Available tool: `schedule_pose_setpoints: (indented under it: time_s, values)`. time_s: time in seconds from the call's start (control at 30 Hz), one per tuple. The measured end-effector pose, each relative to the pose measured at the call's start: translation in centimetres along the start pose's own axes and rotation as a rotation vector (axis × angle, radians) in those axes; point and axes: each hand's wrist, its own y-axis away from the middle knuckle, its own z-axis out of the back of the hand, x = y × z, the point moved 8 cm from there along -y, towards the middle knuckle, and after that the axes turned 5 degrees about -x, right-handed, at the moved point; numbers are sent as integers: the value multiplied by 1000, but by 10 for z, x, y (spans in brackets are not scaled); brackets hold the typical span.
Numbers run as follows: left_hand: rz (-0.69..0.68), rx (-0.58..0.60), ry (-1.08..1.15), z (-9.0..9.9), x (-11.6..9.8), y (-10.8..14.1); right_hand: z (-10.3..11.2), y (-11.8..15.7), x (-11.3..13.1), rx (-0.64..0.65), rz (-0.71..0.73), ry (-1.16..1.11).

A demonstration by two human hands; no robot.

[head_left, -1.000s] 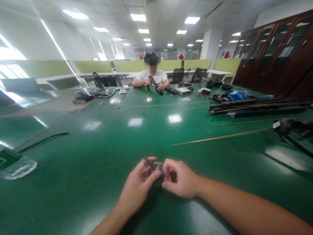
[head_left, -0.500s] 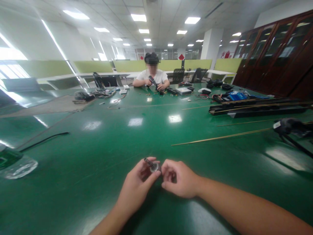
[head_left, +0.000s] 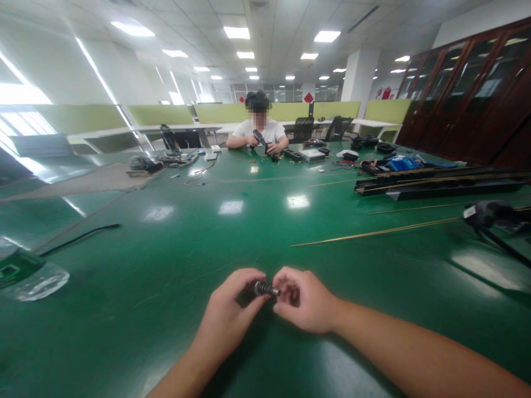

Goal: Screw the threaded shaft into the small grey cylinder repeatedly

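Between my two hands, over the near part of the green table (head_left: 186, 232), is a small metal part (head_left: 264, 288) with a ribbed or coiled section and a thin shaft. My left hand (head_left: 230, 309) grips its wider end between thumb and fingers. The shaft points right, toward my right hand (head_left: 305, 301). That hand has curled fingers, with thumb and index close to the shaft's tip; whether they touch it cannot be made out.
Thin brass rods (head_left: 373, 232) and a black cabled device (head_left: 493, 215) lie at the right, black rails (head_left: 440, 187) behind them. A plastic bottle (head_left: 33, 273) lies at the left near a black cable (head_left: 81, 239). Across the table, a person (head_left: 258, 130) holds a tool.
The metal part has turned in my left hand: its shaft pointed up and left before, and now points right toward my right hand. My hands have barely moved.
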Motion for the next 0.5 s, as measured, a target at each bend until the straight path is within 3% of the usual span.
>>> schedule_pose_setpoints:
  time_s: [0.23,0.5]
  values:
    - [-75,50,-55,-2,-3,1,6,-2,-4,-81,-16,17]
    - [-49,19,-22,-1,-1,1,8,-2,-5,-80,-30,59]
